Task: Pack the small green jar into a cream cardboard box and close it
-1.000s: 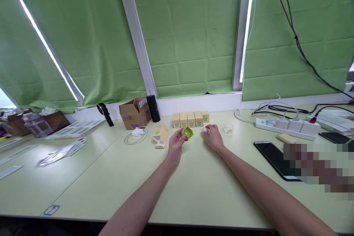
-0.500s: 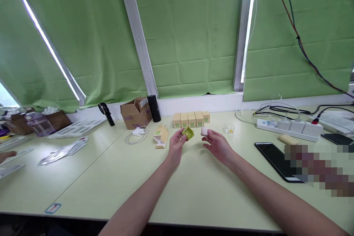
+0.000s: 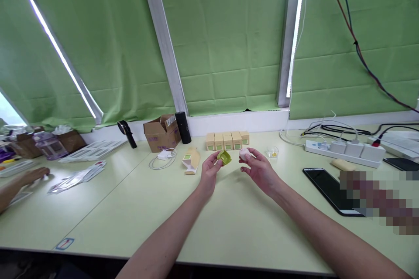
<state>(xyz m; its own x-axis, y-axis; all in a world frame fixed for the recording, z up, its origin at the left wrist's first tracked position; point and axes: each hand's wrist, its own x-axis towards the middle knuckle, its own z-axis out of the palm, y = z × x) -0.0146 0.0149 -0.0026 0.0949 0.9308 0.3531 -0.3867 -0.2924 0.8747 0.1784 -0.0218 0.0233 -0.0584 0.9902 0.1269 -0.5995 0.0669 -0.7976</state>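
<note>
My left hand [image 3: 209,171] pinches a small olive-green cover [image 3: 224,157] and holds it up above the pale green table [image 3: 137,209]. My right hand [image 3: 258,169] is turned palm up, its fingers closed round a small white rounded case [image 3: 244,154]. The two objects are a few centimetres apart. Behind them stands a row of several small tan boxes [image 3: 227,140]. An opened tan box [image 3: 190,160] lies flat to the left of my left hand.
A brown cardboard box [image 3: 162,132], black cylinder [image 3: 182,127], white cable [image 3: 163,159] and a small clear dish [image 3: 271,153] sit near the window. A power strip [image 3: 340,148] and black phone [image 3: 330,189] lie at right. Another person's hand [image 3: 31,176] rests at far left by plastic packets [image 3: 77,177].
My right hand lifted the white case off the table and turned palm up, bringing it toward the green cover. Another person's hand came into view at far left.
</note>
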